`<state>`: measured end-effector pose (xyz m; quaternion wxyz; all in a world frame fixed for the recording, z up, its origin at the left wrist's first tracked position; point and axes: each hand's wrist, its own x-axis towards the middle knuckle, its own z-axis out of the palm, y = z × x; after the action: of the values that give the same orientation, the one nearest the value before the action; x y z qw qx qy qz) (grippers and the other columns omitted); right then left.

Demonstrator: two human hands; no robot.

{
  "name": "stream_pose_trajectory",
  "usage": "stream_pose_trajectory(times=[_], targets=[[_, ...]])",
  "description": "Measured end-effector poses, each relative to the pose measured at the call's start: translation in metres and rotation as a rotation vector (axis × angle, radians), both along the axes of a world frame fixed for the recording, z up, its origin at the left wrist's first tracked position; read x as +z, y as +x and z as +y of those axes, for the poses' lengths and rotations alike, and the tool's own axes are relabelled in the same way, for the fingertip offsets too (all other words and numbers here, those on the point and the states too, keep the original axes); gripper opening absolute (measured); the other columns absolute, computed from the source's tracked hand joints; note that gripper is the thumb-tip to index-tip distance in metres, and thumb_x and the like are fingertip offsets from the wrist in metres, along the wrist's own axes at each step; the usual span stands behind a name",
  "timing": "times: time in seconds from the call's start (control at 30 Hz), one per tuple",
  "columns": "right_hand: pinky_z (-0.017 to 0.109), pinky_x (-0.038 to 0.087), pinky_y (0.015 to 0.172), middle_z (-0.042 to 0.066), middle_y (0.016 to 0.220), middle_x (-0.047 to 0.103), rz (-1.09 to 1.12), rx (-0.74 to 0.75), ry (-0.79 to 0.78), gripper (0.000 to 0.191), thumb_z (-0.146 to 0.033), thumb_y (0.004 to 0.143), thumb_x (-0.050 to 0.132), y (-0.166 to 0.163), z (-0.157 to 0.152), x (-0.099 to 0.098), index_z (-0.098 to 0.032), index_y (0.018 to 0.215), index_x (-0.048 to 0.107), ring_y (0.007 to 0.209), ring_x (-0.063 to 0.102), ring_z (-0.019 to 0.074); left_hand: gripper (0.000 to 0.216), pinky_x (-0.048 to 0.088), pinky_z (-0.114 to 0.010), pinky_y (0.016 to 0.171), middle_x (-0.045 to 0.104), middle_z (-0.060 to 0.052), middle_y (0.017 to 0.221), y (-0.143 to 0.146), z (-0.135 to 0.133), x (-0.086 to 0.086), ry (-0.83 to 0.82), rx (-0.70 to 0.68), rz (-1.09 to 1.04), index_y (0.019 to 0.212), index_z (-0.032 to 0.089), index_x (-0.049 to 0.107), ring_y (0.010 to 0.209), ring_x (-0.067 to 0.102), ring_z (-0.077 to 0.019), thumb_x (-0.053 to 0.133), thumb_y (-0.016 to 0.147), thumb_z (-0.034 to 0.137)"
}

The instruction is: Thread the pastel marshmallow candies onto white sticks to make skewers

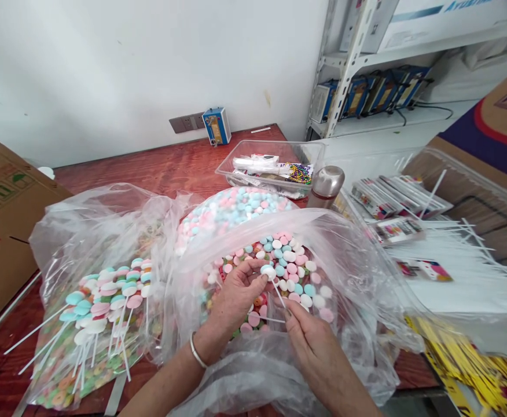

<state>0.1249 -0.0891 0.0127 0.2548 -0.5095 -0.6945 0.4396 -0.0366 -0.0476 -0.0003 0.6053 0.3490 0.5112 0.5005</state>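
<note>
Head view shows the two hands at work above an open clear bag, which lies on the near middle of the red surface. The left hand pinches a white-and-blue candy between thumb and finger. The right hand grasps the lower part of a white stick, whose upper end meets this candy; whether it is already fixed inside, I cannot tell. A second stick points to the left from near the right fingers.

As I judge, the work is partly done. At left, a bunch of candy sticks lies on another clear bag, with stacked candies on their ends, and these pieces look complete. Much seems to be left: many loose candies in pink, blue and white lie in the open bag, and a further pile of candies is behind it. Many bare white sticks lie at the right. The piece between the hands looks unfinished.
</note>
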Motion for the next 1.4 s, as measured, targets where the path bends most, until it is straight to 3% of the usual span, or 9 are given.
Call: stream_pose_trajectory(times=[0.3, 0.47, 0.73, 0.83, 0.93, 1.1, 1.23, 1.33, 1.4], targets=[[0.027, 0.044, 0.064, 0.001, 0.069, 0.06, 0.07, -0.038, -0.08, 0.038, -0.031, 0.098, 0.03, -0.005, 0.005, 0.002, -0.016, 0.1, 0.065, 0.069, 0.058, 0.0193, 0.029, 0.052, -0.024, 0.064, 0.071, -0.003, 0.081, 0.002, -0.005, 0.002, 0.07, -0.085, 0.182, 0.105, 0.017, 0.066, 0.071, 0.065, -0.0136, 0.068, 0.08, 0.031], [0.027, 0.044, 0.066, 0.004, 0.076, 0.062, 0.06, -0.051, -0.025, 0.035, -0.029, 0.097, 0.032, -0.008, 0.005, -0.008, -0.016, 0.096, 0.064, 0.071, 0.058, 0.0191, 0.025, 0.052, -0.024, 0.063, 0.069, -0.002, 0.072, 0.005, -0.015, -0.005, 0.098, -0.137, 0.296, 0.107, 0.016, 0.066, 0.067, 0.066, -0.0144, 0.062, 0.085, 0.027], [0.025, 0.043, 0.057, -0.001, 0.065, 0.058, 0.153, -0.141, -0.015, 0.031, -0.038, 0.098, 0.04, -0.003, 0.002, -0.049, -0.021, 0.081, 0.06, 0.06, 0.057, 0.0167, 0.036, 0.052, -0.032, 0.092, 0.072, -0.008, 0.113, -0.007, -0.04, -0.018, 0.493, -0.314, 0.615, 0.12, 0.019, 0.066, 0.103, 0.067, -0.0197, 0.053, 0.087, 0.013], [0.023, 0.035, 0.046, -0.005, 0.051, 0.046, 0.158, -0.172, -0.111, 0.041, -0.046, 0.095, 0.046, 0.005, 0.005, -0.05, -0.022, 0.062, 0.051, 0.047, 0.045, 0.0134, 0.037, 0.054, -0.029, 0.082, 0.074, -0.007, 0.105, -0.028, -0.033, -0.018, 0.396, -0.2, 0.705, 0.128, 0.02, 0.06, 0.089, 0.069, -0.0167, 0.047, 0.093, 0.018], [0.024, 0.037, 0.05, -0.003, 0.053, 0.051, 0.018, -0.189, -0.013, 0.043, -0.046, 0.094, 0.048, 0.012, 0.007, -0.045, -0.021, 0.059, 0.053, 0.051, 0.048, 0.0143, 0.023, 0.052, -0.028, 0.076, 0.073, -0.005, 0.09, -0.048, -0.023, -0.013, 0.366, -0.029, 0.829, 0.105, 0.019, 0.069, 0.08, 0.067, -0.0164, 0.049, 0.093, 0.021], [0.027, 0.048, 0.071, 0.004, 0.082, 0.069, -0.025, -0.064, 0.061, 0.033, -0.036, 0.098, 0.04, 0.011, -0.001, -0.046, -0.02, 0.084, 0.065, 0.077, 0.063, 0.0189, 0.021, 0.049, -0.03, 0.08, 0.073, -0.007, 0.094, -0.054, -0.036, -0.007, 0.6, -0.454, 1.024, 0.107, 0.02, 0.069, 0.087, 0.066, -0.0185, 0.054, 0.094, 0.027], [0.026, 0.045, 0.062, 0.0, 0.068, 0.065, -0.072, -0.012, -0.06, 0.034, -0.035, 0.099, 0.036, 0.012, -0.019, -0.058, -0.021, 0.078, 0.059, 0.064, 0.061, 0.0179, 0.023, 0.05, -0.03, 0.073, 0.072, -0.007, 0.082, -0.052, -0.066, -0.019, 0.625, -0.727, 1.28, 0.093, 0.019, 0.07, 0.075, 0.065, -0.019, 0.049, 0.096, 0.028], [0.025, 0.043, 0.057, -0.001, 0.063, 0.064, -0.054, 0.014, -0.139, 0.033, -0.035, 0.097, 0.038, 0.017, -0.031, -0.062, -0.022, 0.072, 0.055, 0.058, 0.06, 0.0169, 0.028, 0.049, -0.027, 0.066, 0.067, -0.004, 0.072, -0.057, -0.081, -0.024, 0.523, -0.742, 1.325, 0.083, 0.021, 0.069, 0.065, 0.061, -0.0162, 0.046, 0.096, 0.027], [0.025, 0.043, 0.055, -0.001, 0.061, 0.063, -0.016, -0.029, -0.155, 0.033, -0.037, 0.097, 0.039, 0.019, -0.034, -0.06, -0.021, 0.076, 0.059, 0.057, 0.06, 0.0171, 0.031, 0.047, -0.026, 0.065, 0.065, -0.004, 0.073, -0.058, -0.08, -0.02, 0.51, -0.623, 1.313, 0.083, 0.021, 0.069, 0.066, 0.06, -0.0158, 0.043, 0.098, 0.029]])
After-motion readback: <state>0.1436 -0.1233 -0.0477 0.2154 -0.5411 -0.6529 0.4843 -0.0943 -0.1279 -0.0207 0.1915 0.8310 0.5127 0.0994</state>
